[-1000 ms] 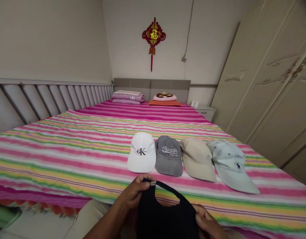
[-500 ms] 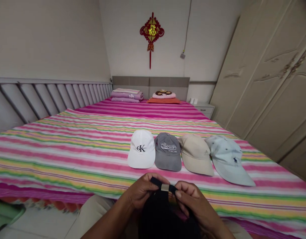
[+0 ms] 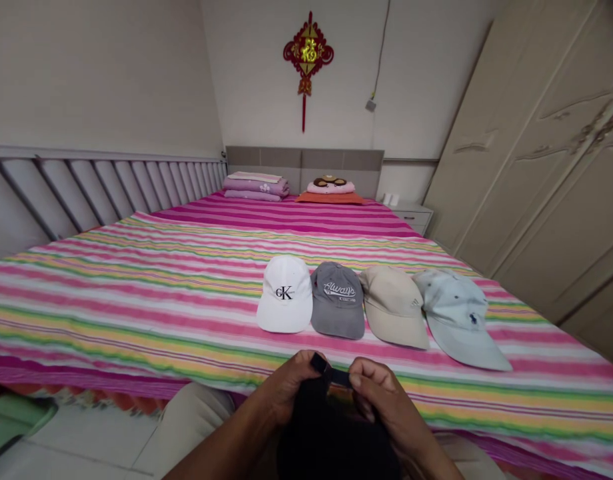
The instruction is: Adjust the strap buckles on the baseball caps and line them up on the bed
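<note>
snugly, black cap [image 3: 336, 443] between left hand [image 3: 291, 390] and right hand [image 3: 379, 393]

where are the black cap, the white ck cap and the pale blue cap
black cap [image 3: 331, 443], head view, point on the dark crown
white CK cap [image 3: 284, 293], head view, point on the CK logo on the front
pale blue cap [image 3: 474, 319], head view, point on the embroidered logo on the crown

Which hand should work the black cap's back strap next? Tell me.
Probably the right hand: its fingertips rest at the back strap, while the left hand already grips the black cap.
</note>
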A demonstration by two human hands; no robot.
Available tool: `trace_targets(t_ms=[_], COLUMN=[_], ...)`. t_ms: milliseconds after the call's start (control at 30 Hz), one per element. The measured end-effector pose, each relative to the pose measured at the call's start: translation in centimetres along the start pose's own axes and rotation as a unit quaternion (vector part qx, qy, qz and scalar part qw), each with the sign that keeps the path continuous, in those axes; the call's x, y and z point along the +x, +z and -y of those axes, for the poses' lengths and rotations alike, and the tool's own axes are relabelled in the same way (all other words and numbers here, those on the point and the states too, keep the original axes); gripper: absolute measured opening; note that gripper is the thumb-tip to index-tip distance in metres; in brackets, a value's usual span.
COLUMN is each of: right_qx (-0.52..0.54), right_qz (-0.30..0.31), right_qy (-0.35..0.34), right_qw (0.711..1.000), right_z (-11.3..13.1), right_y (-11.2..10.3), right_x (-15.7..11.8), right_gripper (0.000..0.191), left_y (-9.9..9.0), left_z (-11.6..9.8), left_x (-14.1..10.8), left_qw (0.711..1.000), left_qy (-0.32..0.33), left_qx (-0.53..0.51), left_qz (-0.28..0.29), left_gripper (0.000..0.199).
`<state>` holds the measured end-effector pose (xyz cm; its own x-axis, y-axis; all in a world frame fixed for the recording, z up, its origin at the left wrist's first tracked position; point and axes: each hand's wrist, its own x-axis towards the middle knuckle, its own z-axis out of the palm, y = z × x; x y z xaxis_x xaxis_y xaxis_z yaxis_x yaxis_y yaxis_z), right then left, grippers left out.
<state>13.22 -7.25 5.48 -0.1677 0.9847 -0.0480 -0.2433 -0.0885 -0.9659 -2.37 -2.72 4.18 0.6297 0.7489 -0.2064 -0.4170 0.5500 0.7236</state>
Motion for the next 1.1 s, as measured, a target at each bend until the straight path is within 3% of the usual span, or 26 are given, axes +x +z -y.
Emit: trace_targets(t_ms=[167, 233, 300, 367, 467, 700, 867, 1100], right_qx=[0.164, 0.183, 0.113, 0.001, -0.089, -0.119, 0.013, 0.201], right_qz=[-0.068, -0.085, -0.062, 0.007, 0.105, 0.114, 0.052, -0.081], right_qy=[-0.039, -0.053, -0.046, -0.007, 0.039, 0.059, 0.079, 0.087], right_qw=[0.983, 0.978, 0.991, 1.0, 0.99, 0.985, 0.995, 0.972], right_z=[0.0, 0.2, 0.3, 0.3, 0.3, 0.0, -0.2, 0.0], right_y=[-0.6, -0.8, -0.9, -0.7, 0.1, 0.7, 0.6, -0.3], right_x=[0.4, 0.4, 0.3, 0.2, 0.1, 0.4, 0.1, 0.8], right_gripper=[0.027, 0.03, 0.033, 0.032, 0.033, 0.029, 0.031, 0.032], left_y=[-0.9, -1.1, -1.3, -1.4, -1.6, -2.1, -3.9, -9.6], left_z=[-0.1, -0.2, -0.2, 0.0, 0.3, -0.2, 0.1, 1.9], left_x=[0.2, 0.2, 0.2, 0.4, 0.5, -0.1, -1.0, -2.3], left_qw=[0.997, 0.996, 0.996, 0.998, 0.999, 0.998, 0.998, 0.996], left_qy=[0.039, 0.055, 0.062, 0.054, 0.04, 0.058, 0.049, -0.015], left_qx=[-0.052, -0.061, -0.058, -0.04, -0.02, -0.038, 0.018, 0.084], left_qz=[0.033, 0.027, 0.007, -0.008, -0.01, -0.013, 0.026, 0.038], left_gripper=[0.026, 0.027, 0.026, 0.024, 0.02, 0.017, 0.02, 0.026])
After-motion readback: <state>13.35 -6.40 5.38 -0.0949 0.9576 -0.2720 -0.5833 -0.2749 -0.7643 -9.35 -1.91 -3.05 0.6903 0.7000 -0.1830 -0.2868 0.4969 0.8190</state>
